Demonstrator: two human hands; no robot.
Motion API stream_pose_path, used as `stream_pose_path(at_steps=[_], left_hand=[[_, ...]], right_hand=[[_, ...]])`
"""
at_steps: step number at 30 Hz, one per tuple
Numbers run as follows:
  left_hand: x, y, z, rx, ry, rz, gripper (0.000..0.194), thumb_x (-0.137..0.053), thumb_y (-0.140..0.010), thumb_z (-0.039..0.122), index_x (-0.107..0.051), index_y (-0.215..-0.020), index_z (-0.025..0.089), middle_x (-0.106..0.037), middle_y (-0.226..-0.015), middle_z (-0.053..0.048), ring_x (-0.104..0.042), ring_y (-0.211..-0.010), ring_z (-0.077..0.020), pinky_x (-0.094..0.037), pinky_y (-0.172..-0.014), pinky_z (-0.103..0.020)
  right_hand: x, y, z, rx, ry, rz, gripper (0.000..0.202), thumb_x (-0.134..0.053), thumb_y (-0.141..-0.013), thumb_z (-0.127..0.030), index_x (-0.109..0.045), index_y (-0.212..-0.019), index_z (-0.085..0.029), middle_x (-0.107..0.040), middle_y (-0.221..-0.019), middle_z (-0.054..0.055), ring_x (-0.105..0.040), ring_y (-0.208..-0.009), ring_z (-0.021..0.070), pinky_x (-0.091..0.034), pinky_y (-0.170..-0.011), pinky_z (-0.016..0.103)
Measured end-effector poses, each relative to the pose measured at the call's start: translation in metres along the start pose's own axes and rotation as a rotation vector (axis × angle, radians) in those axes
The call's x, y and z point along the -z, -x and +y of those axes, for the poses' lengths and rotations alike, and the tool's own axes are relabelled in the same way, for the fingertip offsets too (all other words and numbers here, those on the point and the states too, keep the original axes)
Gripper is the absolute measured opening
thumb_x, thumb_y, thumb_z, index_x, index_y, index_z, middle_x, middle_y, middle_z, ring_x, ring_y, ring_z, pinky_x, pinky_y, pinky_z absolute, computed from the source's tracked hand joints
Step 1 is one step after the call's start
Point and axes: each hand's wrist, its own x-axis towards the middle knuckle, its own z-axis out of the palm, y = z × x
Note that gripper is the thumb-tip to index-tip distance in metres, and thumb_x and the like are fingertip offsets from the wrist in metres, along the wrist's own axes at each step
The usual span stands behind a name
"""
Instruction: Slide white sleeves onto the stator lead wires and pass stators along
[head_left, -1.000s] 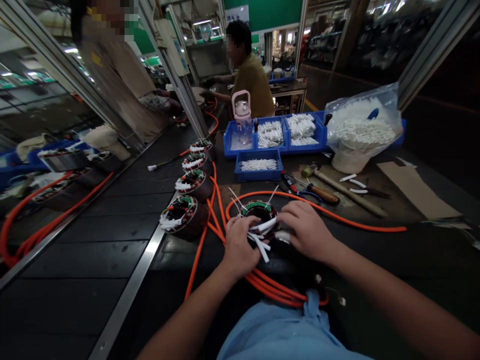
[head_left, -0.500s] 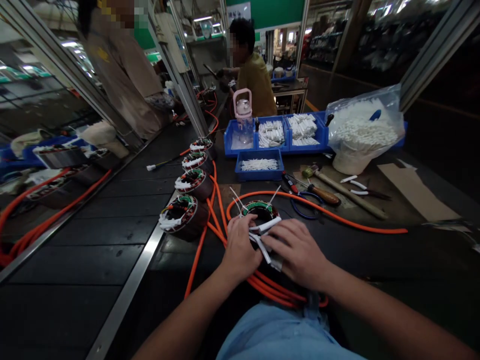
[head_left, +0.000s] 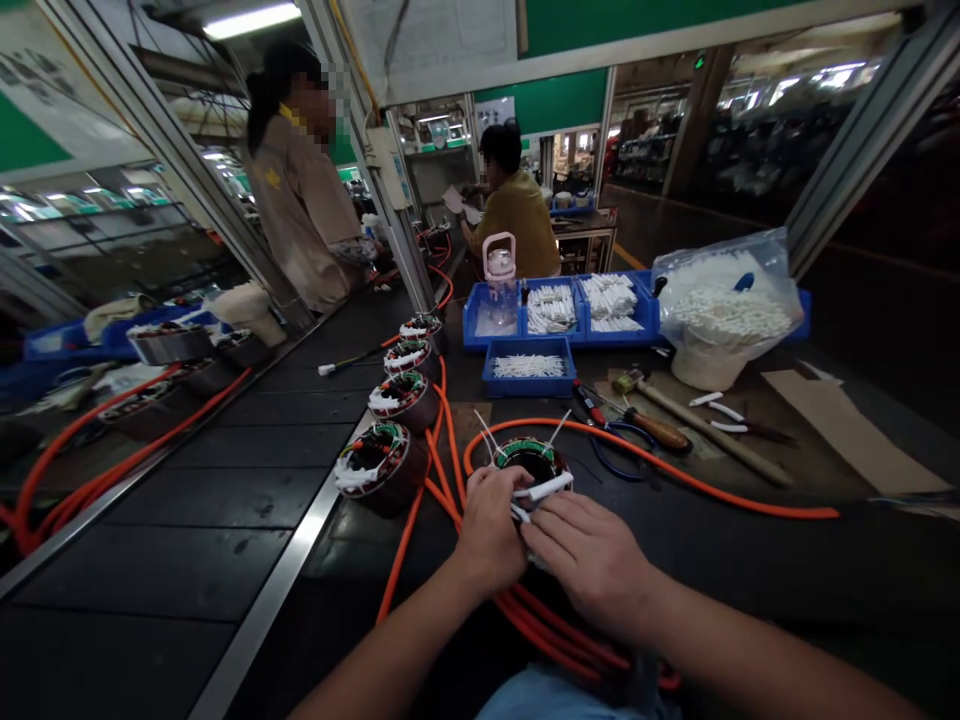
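A motor stator [head_left: 529, 452] with a green-laced winding sits on the bench in front of me, and thin white ties stick up from its rim. My left hand [head_left: 491, 525] lies at its near left side, thumb and fingers closed on white insulating sleeves [head_left: 551, 487] at the near rim. From the right, my right hand [head_left: 589, 560] reaches in with its fingers close together over the lower sleeves. Its fingertips meet the left hand and hide what lies under them. Several more stators [head_left: 381, 465] stand in a row to the left.
Orange cable [head_left: 675, 478] loops round the stator and runs under my hands. Behind are blue bins [head_left: 551, 310] of white sleeves, a small blue tray [head_left: 529, 370], a bagged tub [head_left: 712, 350], a hammer [head_left: 712, 430] and a screwdriver [head_left: 660, 428]. Two people are beyond the bench.
The head view has tilted up, so the scene sits lower. My right hand has closed in against my left, its fingers flatter and covering the lower white sleeves that showed before.
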Motion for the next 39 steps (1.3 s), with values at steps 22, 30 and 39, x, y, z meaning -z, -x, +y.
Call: stream_pose_path(at_steps=[22,30,39], left_hand=[[0.006,-0.003,-0.025,-0.274,-0.269,-0.202,0.052,-0.062,-0.071,0.046,-0.053,-0.112,0.016,-0.062,-0.099,-0.010,-0.053,-0.101,-0.0272,-0.030,-0.098,-0.048],[-0.008,-0.003,-0.020,-0.240,-0.282,-0.098,0.042,-0.060,-0.069,0.049,-0.056,-0.097,0.017,-0.060,-0.081,-0.007,-0.054,-0.084,-0.0247,-0.032,-0.093,-0.048],[-0.009,-0.001,-0.015,-0.162,-0.268,-0.068,0.027,-0.060,-0.065,0.041,-0.056,-0.080,0.019,-0.059,-0.076,-0.006,-0.053,-0.080,-0.0229,-0.034,-0.090,-0.046]], right_hand=[[0.011,-0.005,0.071,-0.233,-0.268,-0.426,0.022,-0.048,-0.077,-0.005,-0.063,-0.090,-0.016,-0.059,-0.080,0.005,-0.046,-0.077,0.0173,-0.035,-0.069,0.028],[0.010,-0.012,0.062,-0.028,-0.077,-0.520,0.020,-0.040,-0.088,-0.014,-0.060,-0.085,-0.014,-0.056,-0.077,0.006,-0.044,-0.072,0.0179,-0.034,-0.065,0.030],[0.002,-0.026,0.044,0.097,-0.030,-0.534,0.011,-0.048,-0.083,-0.013,-0.059,-0.082,-0.014,-0.058,-0.073,0.005,-0.047,-0.066,0.0175,-0.034,-0.060,0.030]])
